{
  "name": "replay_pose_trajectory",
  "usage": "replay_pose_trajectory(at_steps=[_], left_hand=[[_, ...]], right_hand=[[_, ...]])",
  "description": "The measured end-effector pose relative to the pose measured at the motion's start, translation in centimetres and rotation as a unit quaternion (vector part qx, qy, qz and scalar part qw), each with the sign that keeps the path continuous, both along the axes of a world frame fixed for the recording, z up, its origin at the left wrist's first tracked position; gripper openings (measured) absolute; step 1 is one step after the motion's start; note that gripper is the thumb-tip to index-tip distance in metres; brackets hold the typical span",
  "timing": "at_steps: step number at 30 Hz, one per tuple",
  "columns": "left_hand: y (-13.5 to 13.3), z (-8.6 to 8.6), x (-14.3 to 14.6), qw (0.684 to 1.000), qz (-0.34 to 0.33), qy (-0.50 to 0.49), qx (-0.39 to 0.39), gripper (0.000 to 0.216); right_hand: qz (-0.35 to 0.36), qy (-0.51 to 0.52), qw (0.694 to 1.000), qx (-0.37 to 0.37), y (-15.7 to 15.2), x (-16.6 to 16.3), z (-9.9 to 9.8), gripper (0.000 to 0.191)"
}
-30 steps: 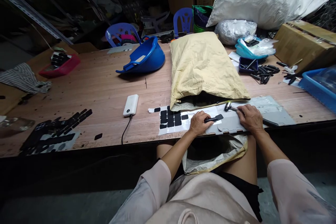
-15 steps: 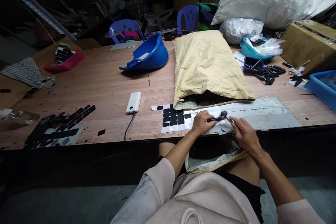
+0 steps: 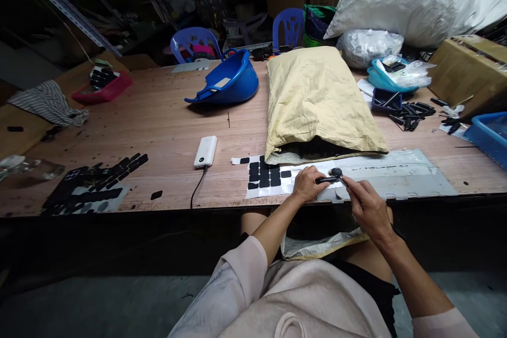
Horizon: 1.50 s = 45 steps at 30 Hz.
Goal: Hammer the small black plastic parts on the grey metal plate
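My left hand (image 3: 306,185) is closed on a slim black part (image 3: 326,180), held near the table's front edge. A small round black piece (image 3: 336,172) sits at the far end of that part; whether they are joined, I cannot tell. In my right hand (image 3: 369,208) is a thin metal tool (image 3: 344,181), pinched between thumb and fingers, its tip at the round piece. Left of my hands lies a white sheet (image 3: 253,194) carrying several black rounded-square stickers (image 3: 264,175). Under my hands the sheet meets a grey board (image 3: 396,182).
A yellow sack (image 3: 320,95) with a dark open mouth lies just beyond my hands. A white power bank (image 3: 205,151) with a cable, a tilted blue basin (image 3: 232,82), loose black parts (image 3: 412,111) and a cardboard box (image 3: 467,74) are on the table. An open sack (image 3: 304,248) rests across my lap.
The camera view has shifted slightly, so the table things appear a little to the right. Both hands keep their grips at nearly the same spot.
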State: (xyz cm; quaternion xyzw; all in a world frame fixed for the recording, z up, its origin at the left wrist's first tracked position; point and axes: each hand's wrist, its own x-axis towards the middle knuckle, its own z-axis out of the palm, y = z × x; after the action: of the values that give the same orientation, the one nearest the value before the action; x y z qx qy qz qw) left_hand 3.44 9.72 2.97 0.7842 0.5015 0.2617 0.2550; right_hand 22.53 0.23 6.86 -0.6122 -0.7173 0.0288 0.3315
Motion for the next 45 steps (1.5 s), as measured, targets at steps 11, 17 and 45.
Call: replay_pose_trajectory(at_steps=[11, 17, 45], left_hand=[[-0.1, 0.1, 0.1, 1.000, 0.011, -0.014, -0.013, 0.017], [0.2, -0.2, 0.2, 1.000, 0.006, -0.017, -0.012, 0.017], [-9.8, -2.2, -1.7, 0.970, -0.236, 0.043, 0.048, 0.022]], right_hand=[[-0.049, -0.048, 0.998, -0.002, 1.9, 2.1, -0.5, 0.038], [-0.048, -0.179, 0.983, 0.006, 5.6, 8.9, -2.4, 0.033], [-0.076, -0.174, 0.982, 0.015, 7.9, 10.3, -3.9, 0.030]])
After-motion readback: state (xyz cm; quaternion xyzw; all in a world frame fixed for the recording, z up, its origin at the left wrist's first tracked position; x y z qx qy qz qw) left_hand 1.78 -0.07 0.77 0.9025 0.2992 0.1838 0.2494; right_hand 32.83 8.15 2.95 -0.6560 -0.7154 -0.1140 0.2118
